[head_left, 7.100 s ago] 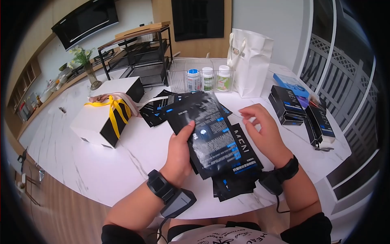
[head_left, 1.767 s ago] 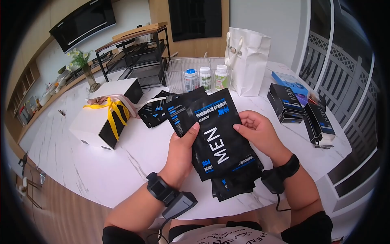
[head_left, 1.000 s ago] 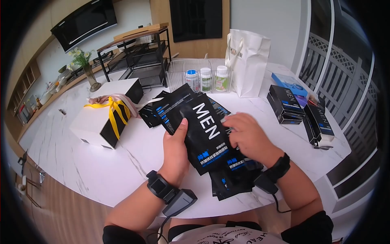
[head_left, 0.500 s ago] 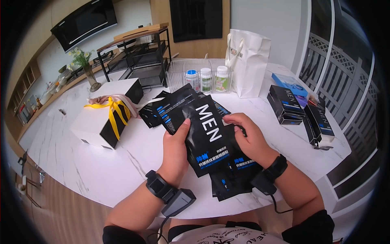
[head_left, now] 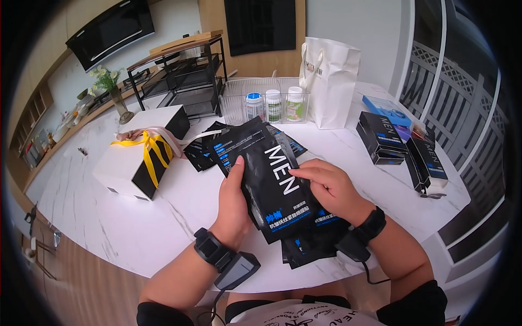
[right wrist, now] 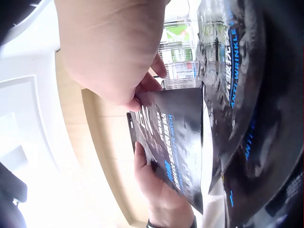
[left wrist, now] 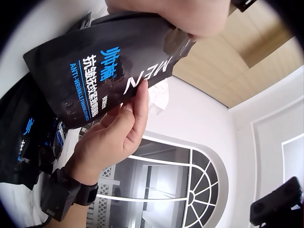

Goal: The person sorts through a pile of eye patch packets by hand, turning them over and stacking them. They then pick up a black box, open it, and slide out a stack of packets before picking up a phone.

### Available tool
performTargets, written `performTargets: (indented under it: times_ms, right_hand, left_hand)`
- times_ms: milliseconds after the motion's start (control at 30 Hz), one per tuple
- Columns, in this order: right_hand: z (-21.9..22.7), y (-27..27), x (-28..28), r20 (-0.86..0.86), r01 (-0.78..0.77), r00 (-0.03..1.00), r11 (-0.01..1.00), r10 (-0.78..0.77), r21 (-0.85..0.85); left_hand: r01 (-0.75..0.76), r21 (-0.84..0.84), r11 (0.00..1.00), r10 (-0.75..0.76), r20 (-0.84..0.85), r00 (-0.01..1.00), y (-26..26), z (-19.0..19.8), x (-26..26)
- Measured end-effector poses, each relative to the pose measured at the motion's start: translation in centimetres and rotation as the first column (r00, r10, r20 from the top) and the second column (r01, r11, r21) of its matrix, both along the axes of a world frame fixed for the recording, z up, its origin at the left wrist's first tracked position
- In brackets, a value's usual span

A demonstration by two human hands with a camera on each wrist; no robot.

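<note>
My left hand (head_left: 234, 202) holds a glossy black eye patch pouch (head_left: 259, 182) with MEN in white and blue lettering, the thumb lying over its left side. Another pouch pokes out behind its upper left. With my right hand (head_left: 338, 193) I pinch the pouch's right edge, the index finger on the front near the N. In the left wrist view the held pouch (left wrist: 52, 54) is raised over other pouches (left wrist: 16, 142). Loose black pouches (head_left: 310, 250) lie under it by the table's front, and more pouches (head_left: 201, 153) lie beyond the left hand.
A white box (head_left: 122, 168) with yellow ribbon stands left. Behind are a clear organizer (head_left: 231, 106) with white bottles (head_left: 273, 106) and a white paper bag (head_left: 331, 87). Black MEN boxes (head_left: 380, 138) and a blue box (head_left: 387, 110) sit right, on the marble-patterned table (head_left: 147, 233).
The top pouch showed dense print earlier; now its MEN front faces me. My right hand, off the pouches at first, now grips the edge. Over the last half second the pouch dips slightly toward me.
</note>
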State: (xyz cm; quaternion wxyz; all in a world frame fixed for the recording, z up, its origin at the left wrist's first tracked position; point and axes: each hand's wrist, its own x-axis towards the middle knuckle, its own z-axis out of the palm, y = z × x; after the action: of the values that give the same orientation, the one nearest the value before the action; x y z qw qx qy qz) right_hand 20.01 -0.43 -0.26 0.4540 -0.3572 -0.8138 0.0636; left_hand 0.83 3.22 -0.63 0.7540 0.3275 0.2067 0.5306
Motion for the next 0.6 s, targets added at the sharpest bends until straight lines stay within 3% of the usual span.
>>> performTargets:
  times_ms: [133,200,333,500,533,600]
  right_hand:
    - [0.4,-0.5,-0.4,-0.026,0.0,1.0,0.998,-0.002,-0.057]
    - [0.4,-0.4,-0.6,0.005,0.023,1.0,0.999,-0.023,0.03]
    - [0.3,-0.3,-0.4,-0.039,0.061,0.997,0.998,-0.06,0.011]
    - [1.0,-1.0,-0.7,-0.129,0.113,0.981,0.962,-0.148,-0.248]
    - [0.6,-0.8,-0.6,-0.129,0.112,0.981,0.962,-0.148,-0.248]
    - [-0.5,-0.1,-0.5,-0.359,-0.012,0.925,0.937,-0.121,-0.349]
  left_hand:
    - [0.045,-0.006,0.999,-0.044,0.064,0.997,-0.2,0.2,0.2]
    - [0.046,0.005,0.999,-0.047,0.059,0.997,-0.2,0.1,0.2]
    - [0.053,0.017,0.998,-0.053,0.05,0.997,-0.3,0.1,0.3]
    - [0.09,-0.003,0.996,-0.089,0.039,0.995,-0.4,0.2,0.2]
    - [0.06,0.007,0.998,-0.06,-0.04,0.997,-0.5,0.3,0.2]
    - [0.004,0.018,1.0,-0.002,-0.116,0.993,-0.7,0.4,0.3]
